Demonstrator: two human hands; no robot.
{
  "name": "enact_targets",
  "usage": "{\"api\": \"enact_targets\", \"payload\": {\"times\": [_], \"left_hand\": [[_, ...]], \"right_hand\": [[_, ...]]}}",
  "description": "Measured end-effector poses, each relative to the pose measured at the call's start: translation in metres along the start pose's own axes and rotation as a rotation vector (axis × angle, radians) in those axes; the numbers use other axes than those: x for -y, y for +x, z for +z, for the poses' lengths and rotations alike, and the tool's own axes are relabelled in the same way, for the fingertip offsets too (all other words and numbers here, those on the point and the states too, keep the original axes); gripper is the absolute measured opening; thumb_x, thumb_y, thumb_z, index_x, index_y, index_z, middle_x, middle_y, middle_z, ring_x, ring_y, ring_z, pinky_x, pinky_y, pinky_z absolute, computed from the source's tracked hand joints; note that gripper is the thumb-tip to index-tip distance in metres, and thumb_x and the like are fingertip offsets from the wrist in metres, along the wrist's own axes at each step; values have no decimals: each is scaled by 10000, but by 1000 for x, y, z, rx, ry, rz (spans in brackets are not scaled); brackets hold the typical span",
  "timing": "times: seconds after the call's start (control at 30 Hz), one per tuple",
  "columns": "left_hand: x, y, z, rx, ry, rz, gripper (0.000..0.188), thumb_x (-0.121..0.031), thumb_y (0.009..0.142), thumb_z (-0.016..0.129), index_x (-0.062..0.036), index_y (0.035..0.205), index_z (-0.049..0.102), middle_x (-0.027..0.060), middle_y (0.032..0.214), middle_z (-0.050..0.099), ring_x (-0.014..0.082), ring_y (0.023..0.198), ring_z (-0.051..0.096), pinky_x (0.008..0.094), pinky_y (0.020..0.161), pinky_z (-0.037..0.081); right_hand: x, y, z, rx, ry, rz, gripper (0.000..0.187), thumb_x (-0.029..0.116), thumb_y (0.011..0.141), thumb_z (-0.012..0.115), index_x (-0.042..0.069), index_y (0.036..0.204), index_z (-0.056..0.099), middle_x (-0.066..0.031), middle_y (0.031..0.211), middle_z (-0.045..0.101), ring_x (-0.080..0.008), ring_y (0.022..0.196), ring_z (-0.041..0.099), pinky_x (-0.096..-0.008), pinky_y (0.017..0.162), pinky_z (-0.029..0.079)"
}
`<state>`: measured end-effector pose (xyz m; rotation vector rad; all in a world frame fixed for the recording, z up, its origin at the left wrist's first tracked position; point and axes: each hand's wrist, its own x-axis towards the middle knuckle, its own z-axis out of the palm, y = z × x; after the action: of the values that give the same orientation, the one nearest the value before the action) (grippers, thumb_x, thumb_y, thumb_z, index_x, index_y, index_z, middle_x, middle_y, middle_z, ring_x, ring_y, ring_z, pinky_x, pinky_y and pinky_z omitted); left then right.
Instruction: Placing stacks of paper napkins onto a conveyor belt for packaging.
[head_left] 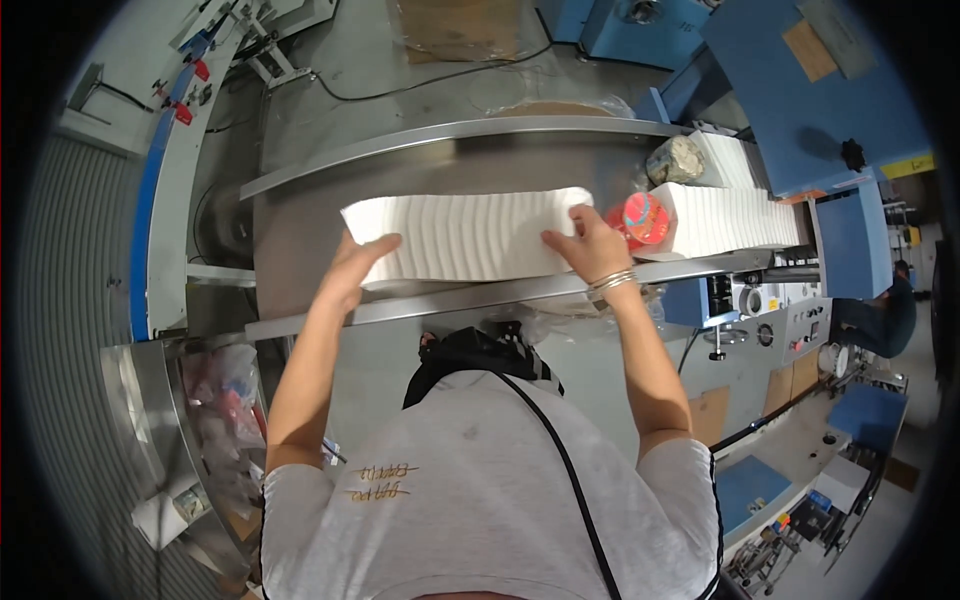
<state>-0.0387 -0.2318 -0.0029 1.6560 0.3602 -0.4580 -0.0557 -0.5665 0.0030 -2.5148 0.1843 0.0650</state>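
A long row of white nested pieces [475, 238], thin and ribbed like stacked paper containers, lies sideways above the metal trough. My left hand [358, 264] is closed on its left end, thumb resting over the near top side. At the other end my right hand [596, 250], with bangles at the wrist, grips the row with thumb and fingers. The undersides of both hands are hidden. Just right of my right hand stands a red round tub [642, 220] with a patterned top. Beyond it a second row of white nested pieces [735, 218] runs toward the blue machine.
A metal trough [300, 235] with raised rails spans left to right in front of me. A roll of tape [676, 160] sits at its right end. A blue machine [800, 110] stands at the right; a blue-edged bench [165, 200] is at the left. Another person [882, 315] is far right.
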Motion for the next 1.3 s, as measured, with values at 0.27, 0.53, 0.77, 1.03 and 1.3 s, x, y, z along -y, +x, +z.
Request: {"api": "enact_targets", "payload": {"times": [0.27,0.53,0.77,1.03,1.3], "left_hand": [[28,-14,-171,28,-12,-113,912,-355,749,720,-11,1435,227,155,1435,344,275,1372,236,398,1112,137],[16,-21,-163,83,-3,-54,587,-268,871,628,-1,1344,408,109,1298,507,198,1218,450,310,1009,351],[12,0,-143,181,24,-22,746,-426,736,750,-67,1323,461,118,1293,517,251,1239,428,407,1051,277],[94,17,-173,281,-19,692,365,-318,897,583,-39,1120,656,78,1121,654,160,1049,591,300,898,447],[55,-59,-258,-178,-243,483,514,-306,802,723,15,1174,571,141,1130,619,222,1013,603,329,894,465]], "right_hand": [[55,16,66,418,401,249,869,652,759,611,-51,1242,451,-178,1068,631,-264,947,625,-338,817,487],[63,5,61,637,777,443,1020,656,764,612,-37,1416,241,-186,1411,379,-302,1292,380,-357,1054,323],[87,5,114,437,600,-50,953,411,683,802,-32,1375,320,-162,1347,440,-255,1259,395,-348,1064,283],[142,-10,104,525,570,230,651,232,727,756,-7,1269,489,-120,1206,569,-253,1109,529,-407,945,396],[264,6,114,511,763,-285,643,47,740,693,-70,1304,408,-142,1285,497,-241,1152,491,-337,1012,345]]}}
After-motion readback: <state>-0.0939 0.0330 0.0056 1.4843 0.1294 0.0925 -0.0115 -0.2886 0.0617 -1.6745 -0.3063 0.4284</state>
